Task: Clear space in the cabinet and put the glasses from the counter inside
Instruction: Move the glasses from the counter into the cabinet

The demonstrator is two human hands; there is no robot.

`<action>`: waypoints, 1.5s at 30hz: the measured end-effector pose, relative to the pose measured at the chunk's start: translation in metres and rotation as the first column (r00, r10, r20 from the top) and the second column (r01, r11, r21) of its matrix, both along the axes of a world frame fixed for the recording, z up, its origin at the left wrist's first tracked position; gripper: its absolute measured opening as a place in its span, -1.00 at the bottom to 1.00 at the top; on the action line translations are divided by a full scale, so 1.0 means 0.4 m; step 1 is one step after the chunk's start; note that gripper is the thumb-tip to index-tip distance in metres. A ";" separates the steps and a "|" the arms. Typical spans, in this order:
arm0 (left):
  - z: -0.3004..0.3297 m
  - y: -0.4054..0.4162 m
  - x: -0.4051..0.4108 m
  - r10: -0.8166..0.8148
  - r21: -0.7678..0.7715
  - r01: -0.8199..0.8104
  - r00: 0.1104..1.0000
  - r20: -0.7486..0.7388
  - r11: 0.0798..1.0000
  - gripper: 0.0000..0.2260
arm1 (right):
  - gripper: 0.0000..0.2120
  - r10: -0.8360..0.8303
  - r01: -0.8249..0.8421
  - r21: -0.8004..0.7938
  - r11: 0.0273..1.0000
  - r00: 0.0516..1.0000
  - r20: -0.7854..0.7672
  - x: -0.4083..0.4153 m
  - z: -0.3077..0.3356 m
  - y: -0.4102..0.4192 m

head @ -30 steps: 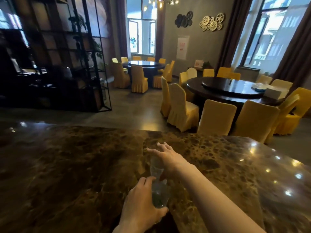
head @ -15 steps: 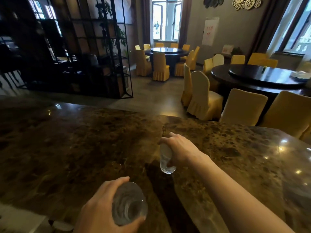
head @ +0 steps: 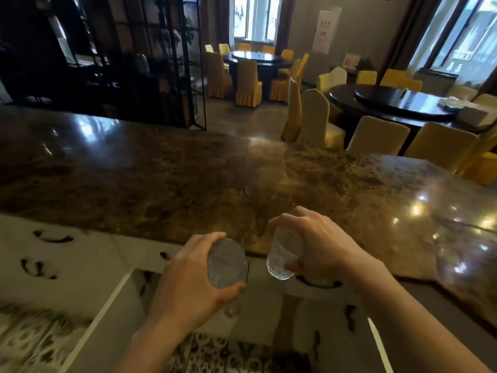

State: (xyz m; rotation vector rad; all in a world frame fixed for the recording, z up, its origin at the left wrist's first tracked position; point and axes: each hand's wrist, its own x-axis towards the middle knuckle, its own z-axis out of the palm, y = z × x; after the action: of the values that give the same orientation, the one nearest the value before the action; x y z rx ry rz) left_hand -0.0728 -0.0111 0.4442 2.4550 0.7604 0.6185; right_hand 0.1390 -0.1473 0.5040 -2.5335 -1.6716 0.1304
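Observation:
My left hand (head: 185, 281) grips a clear textured glass (head: 226, 262), held past the near edge of the brown marble counter (head: 188, 184). My right hand (head: 320, 243) is closed around a second clear glass (head: 281, 254) from above, just over the counter's front edge. Both glasses are off the counter surface. Below my hands lies the white cabinet front (head: 67, 265) with dark handle cut-outs. The inside of the cabinet does not show.
Behind the counter is a dining room with round dark tables (head: 398, 103) and yellow-covered chairs (head: 314, 119). A black metal shelf unit (head: 150, 63) stands at the left. A patterned floor (head: 35, 343) shows at the bottom.
Both hands have pulled back toward me with their glasses, from the middle of the counter to its near edge. My view has tilted down, so the white cabinet front now shows.

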 end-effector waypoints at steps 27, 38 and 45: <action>-0.948 -0.111 0.091 -0.017 -0.306 -0.090 0.944 -0.329 0.948 -0.19 | -0.43 -0.245 0.187 -0.202 0.961 0.917 -0.314 -0.127 -1.061 -0.220; -1.606 0.069 0.344 -0.118 -0.252 0.046 0.954 -0.276 0.967 -0.34 | -0.25 -0.355 0.332 -0.126 0.935 0.880 -0.315 -0.023 -1.680 -0.069; -1.893 0.238 0.587 -0.286 -0.210 0.243 0.936 -0.207 0.947 -0.15 | -0.23 -0.382 0.385 -0.068 0.920 0.851 -0.361 0.056 -1.985 0.048</action>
State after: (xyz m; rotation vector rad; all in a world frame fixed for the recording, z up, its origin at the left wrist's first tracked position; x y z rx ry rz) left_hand 0.1622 0.0842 -0.3130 2.4264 0.5283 0.1502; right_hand 0.1614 -0.1282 -0.2901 -2.5728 -1.0064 0.5259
